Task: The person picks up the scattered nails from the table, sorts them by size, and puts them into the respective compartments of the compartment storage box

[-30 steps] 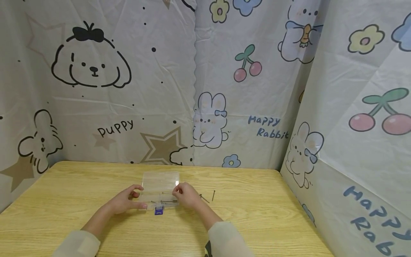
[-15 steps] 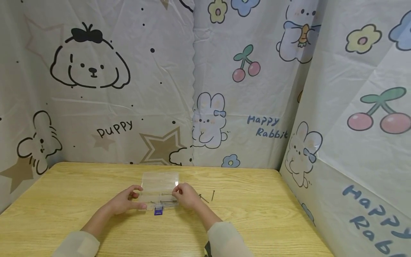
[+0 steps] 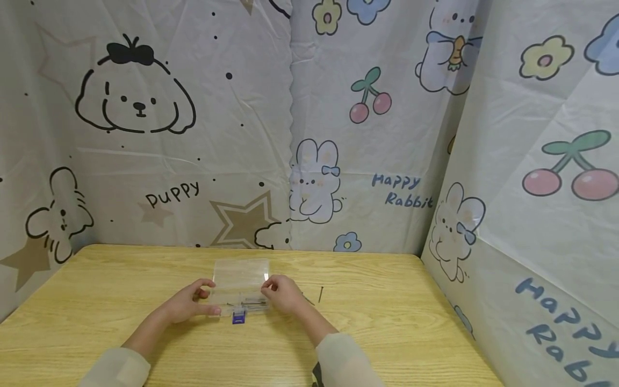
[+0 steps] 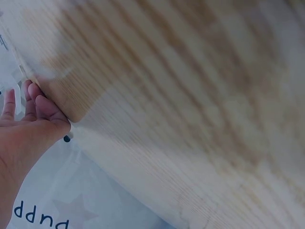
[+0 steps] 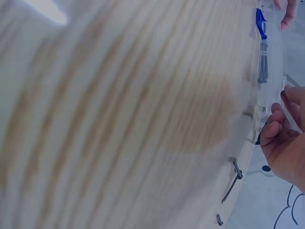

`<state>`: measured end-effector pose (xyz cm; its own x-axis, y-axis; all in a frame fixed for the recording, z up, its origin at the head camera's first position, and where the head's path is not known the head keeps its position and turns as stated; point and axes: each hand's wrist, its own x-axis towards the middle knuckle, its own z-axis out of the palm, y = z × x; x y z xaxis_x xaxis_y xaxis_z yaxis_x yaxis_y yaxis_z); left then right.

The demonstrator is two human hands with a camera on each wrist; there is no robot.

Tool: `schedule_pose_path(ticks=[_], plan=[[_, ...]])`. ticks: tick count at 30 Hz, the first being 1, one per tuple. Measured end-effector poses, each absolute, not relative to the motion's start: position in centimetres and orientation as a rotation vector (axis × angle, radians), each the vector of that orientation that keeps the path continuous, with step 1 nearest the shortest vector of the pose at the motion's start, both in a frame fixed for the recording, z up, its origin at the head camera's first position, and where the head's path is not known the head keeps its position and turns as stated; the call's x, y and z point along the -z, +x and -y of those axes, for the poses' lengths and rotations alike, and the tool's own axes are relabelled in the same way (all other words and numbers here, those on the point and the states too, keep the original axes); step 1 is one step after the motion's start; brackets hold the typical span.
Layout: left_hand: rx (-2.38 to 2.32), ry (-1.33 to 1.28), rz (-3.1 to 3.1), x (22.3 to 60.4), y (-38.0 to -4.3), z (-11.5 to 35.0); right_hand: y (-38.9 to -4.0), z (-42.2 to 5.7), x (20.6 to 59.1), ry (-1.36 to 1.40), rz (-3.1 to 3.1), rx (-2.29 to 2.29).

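A clear plastic box (image 3: 227, 297) with its lid (image 3: 240, 273) raised lies on the table, a blue latch (image 3: 239, 317) at its front. Several nails (image 3: 253, 303) lie in its right part. My left hand (image 3: 186, 303) holds the box at its left side, thumb at the front corner and fingers farther back. At the right side of the box is my right hand (image 3: 282, 294), its fingers loosely bent, with no nail seen between them. In the right wrist view, a gap shows between thumb and fingers of the right hand (image 5: 286, 138).
On the table (image 3: 387, 312), right of the box, lies a nail (image 3: 321, 294). Other nails (image 3: 307, 299) beside it are partly hidden by my right hand. Printed cloth (image 3: 193, 161) hangs behind the table and along both sides.
The nail that my right hand pinched over the box is let go and lies among the nails inside. The right hand has shifted slightly right; my left hand stays put.
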<state>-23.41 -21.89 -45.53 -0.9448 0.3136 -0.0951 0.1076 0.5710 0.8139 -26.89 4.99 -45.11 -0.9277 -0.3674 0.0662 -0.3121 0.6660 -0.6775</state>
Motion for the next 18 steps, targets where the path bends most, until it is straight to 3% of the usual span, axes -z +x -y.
schedule_pose_path(ticks=[18], plan=[[-1.291, 0.340, -2.589, 45.6, -23.6, 21.8, -27.9, -10.0, 44.0, -0.521, -2.892, 1.053]])
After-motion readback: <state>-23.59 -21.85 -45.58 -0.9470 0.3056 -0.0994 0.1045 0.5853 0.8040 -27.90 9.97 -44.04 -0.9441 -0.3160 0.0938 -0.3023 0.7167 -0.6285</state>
